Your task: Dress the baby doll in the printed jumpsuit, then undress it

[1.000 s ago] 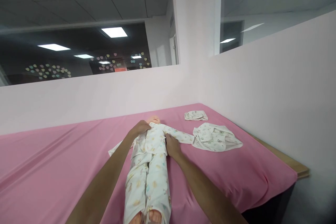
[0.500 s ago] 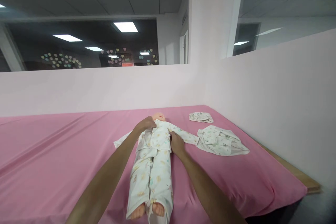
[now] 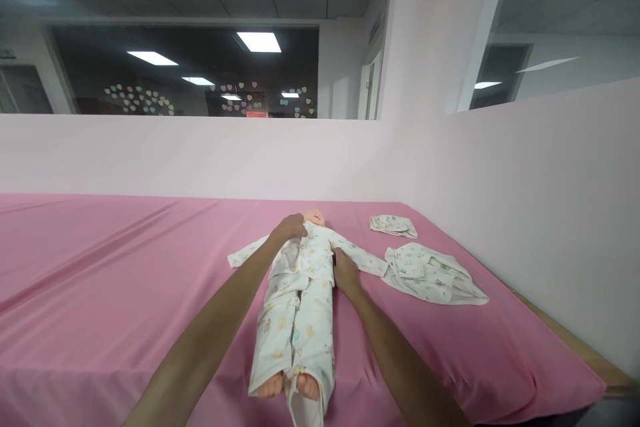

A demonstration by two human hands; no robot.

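Observation:
A baby doll [image 3: 315,217] lies on its back with its head away from me and its bare feet toward me. It wears a white printed baby shirt [image 3: 317,250], sleeves spread to both sides, and matching trousers [image 3: 313,320]. My left hand [image 3: 291,227] is closed on the shirt near the neckline, its forearm crossing over one sleeve. Down at the shirt's right side, below the armpit, my right hand [image 3: 345,269] pinches its edge; the fingertips are partly hidden.
Right of the doll, a loose printed garment [image 3: 433,273] lies crumpled, touching the sleeve end. Behind it rests a folded printed cloth [image 3: 393,225]. A pink sheet [image 3: 125,280] covers the bed. White walls [image 3: 200,157] with windows stand behind and to the right.
The view has shifted slightly, so everything sits a little further right. Both hands keep their places on the shirt, and the doll lies as before.

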